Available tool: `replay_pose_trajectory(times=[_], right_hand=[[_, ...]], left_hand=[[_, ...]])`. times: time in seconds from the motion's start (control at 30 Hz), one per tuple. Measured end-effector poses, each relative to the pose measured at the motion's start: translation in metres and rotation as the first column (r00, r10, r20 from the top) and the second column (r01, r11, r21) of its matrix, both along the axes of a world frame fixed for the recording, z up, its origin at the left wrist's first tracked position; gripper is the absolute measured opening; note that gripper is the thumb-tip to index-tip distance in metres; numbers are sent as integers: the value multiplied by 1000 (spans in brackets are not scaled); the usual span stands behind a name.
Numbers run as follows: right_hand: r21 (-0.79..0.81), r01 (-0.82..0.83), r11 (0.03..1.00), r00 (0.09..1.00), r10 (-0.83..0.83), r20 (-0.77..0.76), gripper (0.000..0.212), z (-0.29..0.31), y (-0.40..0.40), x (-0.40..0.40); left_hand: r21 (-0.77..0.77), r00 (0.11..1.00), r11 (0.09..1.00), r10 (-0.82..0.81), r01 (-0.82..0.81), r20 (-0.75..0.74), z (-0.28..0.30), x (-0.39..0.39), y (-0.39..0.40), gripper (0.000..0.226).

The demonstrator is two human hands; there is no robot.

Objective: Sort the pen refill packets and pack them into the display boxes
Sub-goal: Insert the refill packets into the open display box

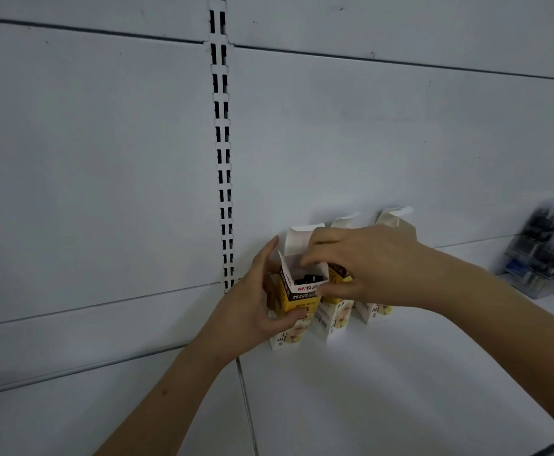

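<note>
I see a white shelf [384,390] running under both hands, backed by a white panel wall [104,159] with a slotted upright [224,159] just above my left hand. Off to the far right of my right hand sits a clear display tray [545,258] of dark pens. Three open-topped display boxes stand in a row against the wall. My left hand [252,311] wraps the nearest display box [297,299], thumb across its yellow front, fingers behind. My right hand [357,268] reaches over the middle box [333,319] and far box [375,312], its fingertips [306,261] dipped into the open mouth, where dark refill packets [303,278] show. I cannot tell whether they pinch one.
</note>
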State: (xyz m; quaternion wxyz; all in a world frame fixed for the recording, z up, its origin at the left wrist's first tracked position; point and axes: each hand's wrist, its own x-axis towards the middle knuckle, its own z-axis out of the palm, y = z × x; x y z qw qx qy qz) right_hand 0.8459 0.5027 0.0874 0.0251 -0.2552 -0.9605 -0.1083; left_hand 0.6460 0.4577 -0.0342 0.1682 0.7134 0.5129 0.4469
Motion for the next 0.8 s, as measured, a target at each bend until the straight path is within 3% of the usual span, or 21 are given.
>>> replay_pose_trajectory(times=[0.13, 0.2, 0.33, 0.47, 0.67, 0.8], right_hand=[[-43, 3, 999, 1000, -3, -14, 26, -3, 0, 6], [-61, -2, 998, 998, -2, -64, 27, -5, -3, 7], [-102, -19, 995, 996, 10, -87, 18, -6, -5, 10], [-106, 27, 994, 990, -42, -136, 31, -4, -8, 14], [-125, 14, 992, 937, -57, -346, 18, -13, 5, 24], [-67, -11, 998, 839, -28, -543, 11, -30, 18, 16]], left_hand=[[69, 999, 998, 3, 0, -54, 1, 0, 1, 71], [110, 998, 994, 30, -24, -50, 2, 0, 2, 63], [120, 999, 992, 34, -29, -40, -1, 3, 2, 62], [74, 996, 996, 54, -48, -77, -11, 4, 2, 61], [49, 993, 996, 79, -75, -84, -14, 2, 6, 63], [48, 986, 986, 162, -160, -49, -15, 2, 7, 74]])
